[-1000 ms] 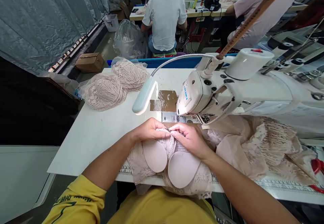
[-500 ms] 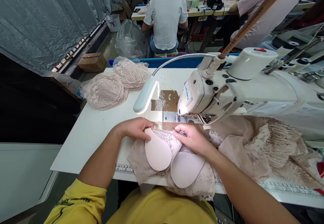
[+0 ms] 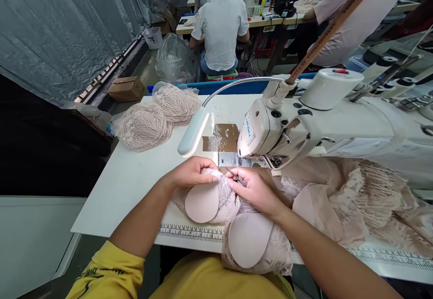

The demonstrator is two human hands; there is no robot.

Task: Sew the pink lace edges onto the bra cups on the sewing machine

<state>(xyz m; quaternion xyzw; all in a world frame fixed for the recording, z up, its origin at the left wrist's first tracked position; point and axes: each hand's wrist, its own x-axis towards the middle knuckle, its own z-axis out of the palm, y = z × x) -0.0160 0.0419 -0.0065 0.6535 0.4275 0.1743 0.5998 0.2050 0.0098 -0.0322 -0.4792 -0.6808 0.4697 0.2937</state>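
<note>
A pink lace bra piece [image 3: 226,197] with two smooth padded cups lies at the near edge of the white sewing table [image 3: 135,177]. My left hand [image 3: 191,172] is closed on the lace above the left cup [image 3: 202,203]. My right hand [image 3: 253,190] pinches small metal thread snips [image 3: 236,177], with its fingers resting on the lace between the cups. The right cup [image 3: 248,239] hangs over the table edge toward my lap. Both hands sit just in front of the needle area of the white sewing machine [image 3: 304,123].
A stack of lace cups [image 3: 158,114] lies at the table's far left. More pink lace fabric [image 3: 355,200] is heaped under the machine arm on the right. A gooseneck lamp [image 3: 192,132] hangs over the table. Two people sit at other sewing tables behind.
The left cup was lifted and turned by my left hand, then laid back down flatter. The right cup has slid lower over the table edge. My right hand stays at the centre with the snips.
</note>
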